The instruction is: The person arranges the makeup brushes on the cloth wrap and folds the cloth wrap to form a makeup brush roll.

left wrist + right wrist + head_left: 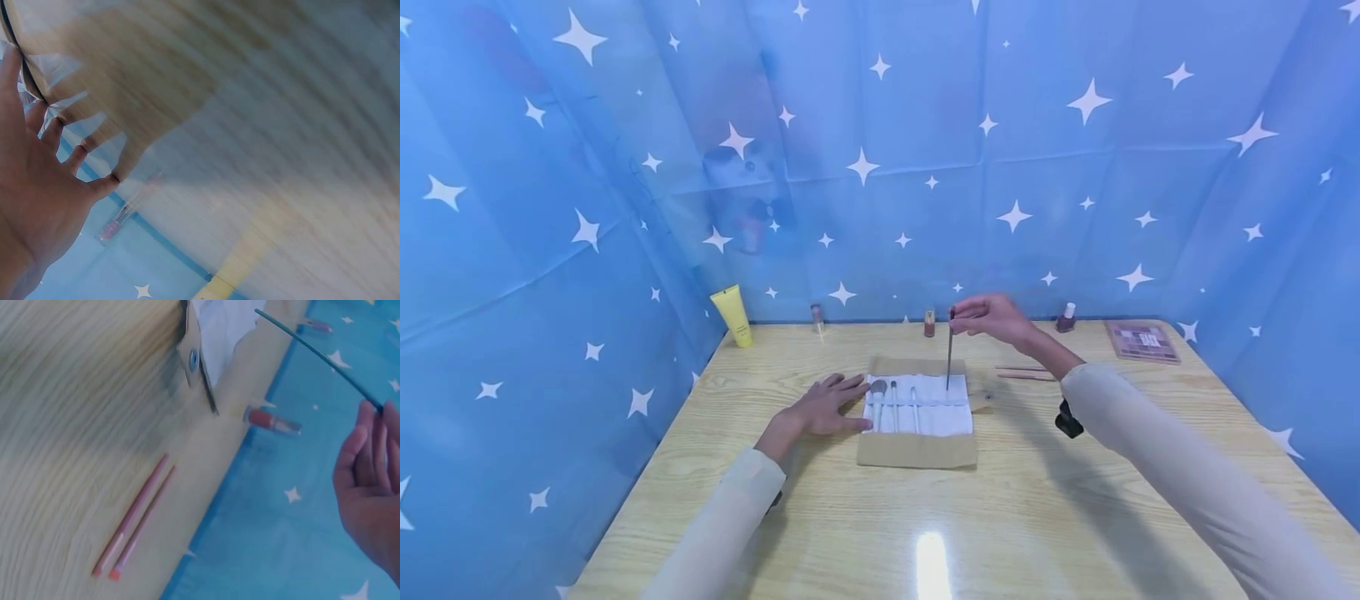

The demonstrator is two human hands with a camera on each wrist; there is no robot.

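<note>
A tan brush roll [917, 451] lies unrolled on the table, its white lining facing up. Three makeup brushes [877, 395] stand side by side under the band across its left and middle part. My left hand [827, 407] has its fingers spread, fingertips at the roll's left edge; it also shows in the left wrist view [47, 169]. Above the roll's right part, my right hand [992, 320] pinches the top of a thin dark stick [950, 354]. The stick hangs nearly upright, its lower tip over the white lining near the band.
Two pink-handled brushes [134, 515] lie right of the roll. Along the back edge stand a yellow tube [733, 317], a small pinkish tube [817, 314], a red-brown bottle [929, 324] and a dark nail polish bottle [1066, 318]. A palette [1142, 342] lies at the back right, before a starry blue curtain [925, 208].
</note>
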